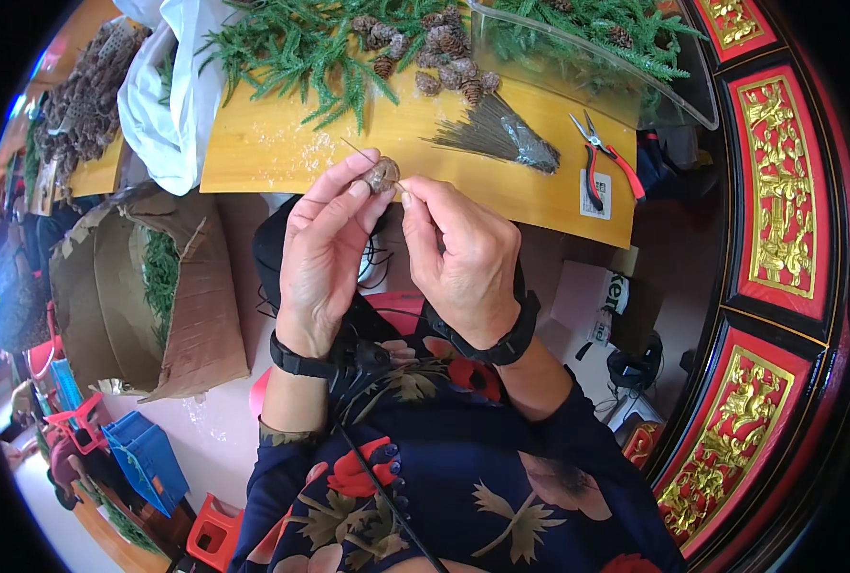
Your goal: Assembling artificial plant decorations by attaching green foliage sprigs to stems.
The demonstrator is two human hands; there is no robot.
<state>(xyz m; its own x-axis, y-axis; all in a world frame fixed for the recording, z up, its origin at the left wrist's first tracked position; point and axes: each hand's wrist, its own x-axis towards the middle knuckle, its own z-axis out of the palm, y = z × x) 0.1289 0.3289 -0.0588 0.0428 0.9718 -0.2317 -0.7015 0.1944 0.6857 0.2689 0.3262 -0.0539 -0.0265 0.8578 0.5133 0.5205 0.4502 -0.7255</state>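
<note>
Between the thumb and fingers of my left hand (318,248) is a small brown pine cone (381,177), held up just off the table's near edge. A thin wire (357,150) sticks out past the cone on the upper left. My right hand (468,253) is closed in a pinch at the cone's right side, on the wire's other end. Beyond my hands, a fan-shaped bundle of thin dark wires (506,136) lies on the yellow table (282,158). Red-and-black-handled pliers (594,153) rest to its right, partly over a white label.
Loose pine cones (451,67) and green fir sprigs (320,67) lie at the back. A clear plastic bin (540,72) holds more greenery. At left are a white plastic bag (172,115), an open cardboard box (205,306) and a blue crate (148,458). Red-gold carved panels (778,181) stand right.
</note>
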